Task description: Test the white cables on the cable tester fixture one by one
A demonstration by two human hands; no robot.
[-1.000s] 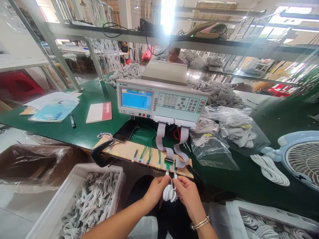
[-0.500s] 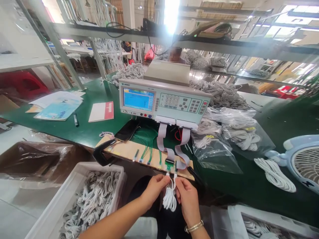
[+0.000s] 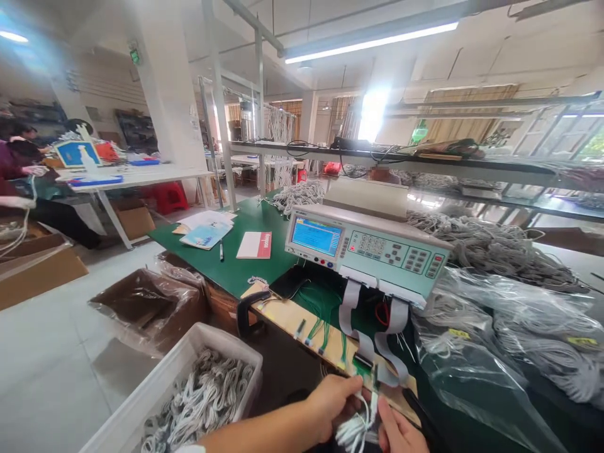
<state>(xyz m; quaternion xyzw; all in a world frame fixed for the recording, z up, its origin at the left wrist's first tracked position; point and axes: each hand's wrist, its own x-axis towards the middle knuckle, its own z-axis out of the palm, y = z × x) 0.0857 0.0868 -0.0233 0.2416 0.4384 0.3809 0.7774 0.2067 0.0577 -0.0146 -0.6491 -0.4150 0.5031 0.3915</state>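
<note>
My left hand (image 3: 328, 402) is closed in a pinch on one end of a white coiled cable (image 3: 352, 431), at the front edge of a wooden board (image 3: 325, 336). The plug under those fingertips is mostly hidden, close to a small green circuit board (image 3: 361, 370). Another white plug (image 3: 374, 402) of the cable points up at a dark upright connector (image 3: 375, 376). My right hand (image 3: 399, 431) is closed beside that plug, fingertips against its lower part. The coil hangs between both hands, partly cut off by the frame's bottom.
Grey ribbon cables (image 3: 349, 308) link the wooden board to a bench tester (image 3: 368, 248) with a lit screen. Bagged cables (image 3: 457, 352) lie right. A white bin (image 3: 255, 358) of coiled cables and a lined carton (image 3: 141, 302) stand left. Another person (image 3: 23, 163) sits far left.
The view has swung left and up, so the bench and hands appear lower and farther right. Both hands stay at the cable's plugs by the wooden board.
</note>
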